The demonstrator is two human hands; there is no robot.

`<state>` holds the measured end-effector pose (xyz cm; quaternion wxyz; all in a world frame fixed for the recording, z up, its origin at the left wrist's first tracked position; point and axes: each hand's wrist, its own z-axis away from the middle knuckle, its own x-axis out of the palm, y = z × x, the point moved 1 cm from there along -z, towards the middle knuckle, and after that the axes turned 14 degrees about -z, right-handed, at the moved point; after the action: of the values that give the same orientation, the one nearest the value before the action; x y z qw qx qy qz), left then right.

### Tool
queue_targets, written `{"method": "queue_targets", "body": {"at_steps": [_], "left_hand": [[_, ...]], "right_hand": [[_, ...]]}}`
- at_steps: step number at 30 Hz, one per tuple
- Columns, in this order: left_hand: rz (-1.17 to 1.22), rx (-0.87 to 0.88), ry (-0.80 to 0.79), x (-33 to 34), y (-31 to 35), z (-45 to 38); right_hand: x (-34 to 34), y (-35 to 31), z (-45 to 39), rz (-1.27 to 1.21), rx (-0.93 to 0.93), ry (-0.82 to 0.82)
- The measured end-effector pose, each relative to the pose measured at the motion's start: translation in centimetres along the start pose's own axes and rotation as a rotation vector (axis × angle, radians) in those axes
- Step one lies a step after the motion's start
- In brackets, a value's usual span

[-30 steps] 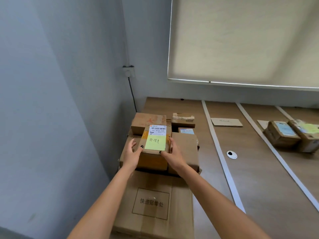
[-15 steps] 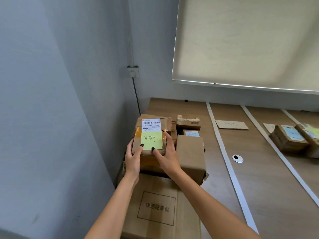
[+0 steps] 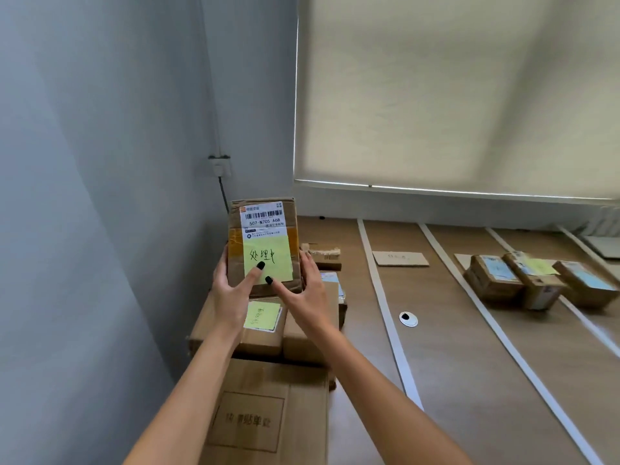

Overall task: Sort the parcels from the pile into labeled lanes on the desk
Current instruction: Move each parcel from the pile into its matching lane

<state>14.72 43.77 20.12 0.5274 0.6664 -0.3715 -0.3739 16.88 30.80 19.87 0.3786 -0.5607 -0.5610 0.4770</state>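
Observation:
I hold a small cardboard parcel (image 3: 263,243) tilted up toward me, above the pile. It bears a white barcode label and a yellow sticky note with handwriting. My left hand (image 3: 231,290) grips its left side, thumb on the note. My right hand (image 3: 307,293) grips its right side, thumb also on the note. Below lies the pile of parcels (image 3: 268,330) at the desk's left end; one of them carries a yellow note (image 3: 261,315). White tape strips (image 3: 385,313) divide the desk into lanes.
A flat cardboard sheet with a printed box (image 3: 265,417) lies near me. A lane label card (image 3: 401,259) sits beyond the first strip. Three sorted parcels (image 3: 536,283) rest in a lane at right. A cable grommet (image 3: 408,319) is in the desk. The wall stands close at left.
The parcel has been lifted off the pile and tipped upright toward me, with both hands rising along with it. A note-bearing parcel beneath is now exposed.

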Motion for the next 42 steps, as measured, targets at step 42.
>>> {"method": "queue_targets", "body": {"at_steps": [42], "left_hand": [[0.048, -0.216, -0.394, 52.6, 0.5, 21.7]], "right_hand": [[-54.6, 12.5, 8.1, -0.079, 0.264, 0.305]]}}
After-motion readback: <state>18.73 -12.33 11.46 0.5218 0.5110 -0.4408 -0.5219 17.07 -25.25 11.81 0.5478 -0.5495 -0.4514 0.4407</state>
